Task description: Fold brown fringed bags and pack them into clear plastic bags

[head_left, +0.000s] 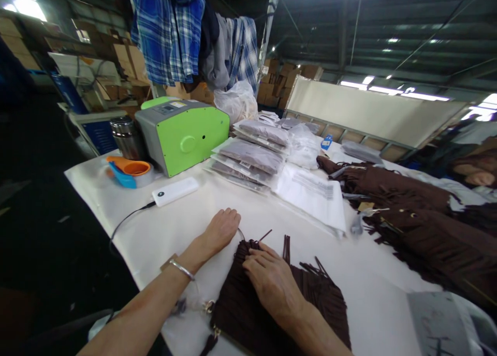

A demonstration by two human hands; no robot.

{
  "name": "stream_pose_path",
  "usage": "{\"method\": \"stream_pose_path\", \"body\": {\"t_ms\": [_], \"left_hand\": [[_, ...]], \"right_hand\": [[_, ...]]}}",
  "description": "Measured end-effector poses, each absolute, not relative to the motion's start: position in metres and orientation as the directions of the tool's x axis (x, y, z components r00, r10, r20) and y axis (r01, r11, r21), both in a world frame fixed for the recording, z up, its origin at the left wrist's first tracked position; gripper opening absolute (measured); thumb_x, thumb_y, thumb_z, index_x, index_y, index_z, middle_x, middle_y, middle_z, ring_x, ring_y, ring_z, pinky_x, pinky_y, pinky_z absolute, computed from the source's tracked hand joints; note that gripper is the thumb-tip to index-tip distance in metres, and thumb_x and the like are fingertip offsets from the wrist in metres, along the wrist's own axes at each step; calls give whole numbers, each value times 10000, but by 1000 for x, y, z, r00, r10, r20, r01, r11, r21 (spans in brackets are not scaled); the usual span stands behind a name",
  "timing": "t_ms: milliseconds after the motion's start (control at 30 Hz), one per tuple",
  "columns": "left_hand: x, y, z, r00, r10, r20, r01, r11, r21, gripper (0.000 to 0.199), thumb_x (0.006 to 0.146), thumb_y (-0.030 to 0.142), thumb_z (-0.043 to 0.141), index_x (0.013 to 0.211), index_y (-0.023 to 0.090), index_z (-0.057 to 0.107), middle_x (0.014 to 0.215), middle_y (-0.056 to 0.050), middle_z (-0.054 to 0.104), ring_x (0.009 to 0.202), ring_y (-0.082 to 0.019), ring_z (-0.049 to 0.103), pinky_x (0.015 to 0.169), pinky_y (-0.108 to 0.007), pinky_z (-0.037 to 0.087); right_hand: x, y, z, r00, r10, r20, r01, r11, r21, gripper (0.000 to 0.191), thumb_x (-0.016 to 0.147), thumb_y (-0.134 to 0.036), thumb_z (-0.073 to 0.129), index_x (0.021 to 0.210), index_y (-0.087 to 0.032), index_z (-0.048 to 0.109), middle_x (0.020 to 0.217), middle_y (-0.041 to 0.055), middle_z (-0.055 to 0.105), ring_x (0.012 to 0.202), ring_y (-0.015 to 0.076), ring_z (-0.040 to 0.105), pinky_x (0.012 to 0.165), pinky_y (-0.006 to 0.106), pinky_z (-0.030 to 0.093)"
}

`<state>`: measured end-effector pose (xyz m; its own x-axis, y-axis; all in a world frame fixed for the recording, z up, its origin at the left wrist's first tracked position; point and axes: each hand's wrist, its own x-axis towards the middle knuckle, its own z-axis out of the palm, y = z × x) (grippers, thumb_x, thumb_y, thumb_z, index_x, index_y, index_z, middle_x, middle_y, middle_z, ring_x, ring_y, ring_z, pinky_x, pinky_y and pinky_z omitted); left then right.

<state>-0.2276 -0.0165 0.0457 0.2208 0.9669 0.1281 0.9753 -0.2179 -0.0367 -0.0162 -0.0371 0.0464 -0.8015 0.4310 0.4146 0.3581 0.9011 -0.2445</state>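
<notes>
A dark brown fringed bag [248, 314] lies on the white table in front of me, with gold-coloured rings and a tassel at its lower left corner. My left hand [222, 229] is closed just beyond the bag's top left corner, and a thin fringe strand [241, 235] runs from its fingers to the bag. A silver bangle [181, 269] circles that wrist. Resting on the fringe, my right hand [274, 281] has its fingers stretched out over the bag's upper part. Several loose strands stick out beyond the bag's far edge.
A green and grey machine [190, 138] stands at the back left beside a metal flask [127, 138]. In front are an orange tape dispenser [134, 168] and a white power bank [174, 191]. Bagged goods [248, 157] are stacked mid-table; more brown fringed bags [435, 242] lie right.
</notes>
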Motion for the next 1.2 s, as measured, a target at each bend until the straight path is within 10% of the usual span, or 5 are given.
{"method": "stream_pose_path", "body": {"t_ms": [267,500,833,1200], "left_hand": [[-235,-11,67,278,960,-8,960,-278,21,231,855,37,446,980,161,596,1007,-93,662,962,-217,604,852,-335,507],[-230,12,88,208,962,-179,978,-204,38,11,716,159,638,722,168,633,765,-81,693,728,-244,674,645,-321,532],[-202,-45,100,268,962,-42,960,-263,98,165,863,104,481,972,205,554,859,-45,671,825,-228,655,721,-316,508],[-165,-98,62,332,943,34,929,-333,160,127,929,91,446,952,191,521,896,-61,643,822,-225,617,718,-337,513]], "right_hand": [[3,-68,58,-814,422,400,282,888,-364,202,953,-187,514,1078,-226,668,1113,21,724,1145,174,610,1163,409,279],[1,14,96,-699,713,59,691,694,-200,212,948,-172,504,1066,-209,676,1061,57,700,995,198,627,906,323,450],[-22,63,78,-732,660,-169,678,728,-97,133,812,-62,587,836,-156,680,957,98,664,923,213,601,738,293,417],[-6,-24,111,-747,662,-62,663,734,-147,212,946,-98,439,883,-200,613,876,28,676,786,170,596,657,275,358]]}}
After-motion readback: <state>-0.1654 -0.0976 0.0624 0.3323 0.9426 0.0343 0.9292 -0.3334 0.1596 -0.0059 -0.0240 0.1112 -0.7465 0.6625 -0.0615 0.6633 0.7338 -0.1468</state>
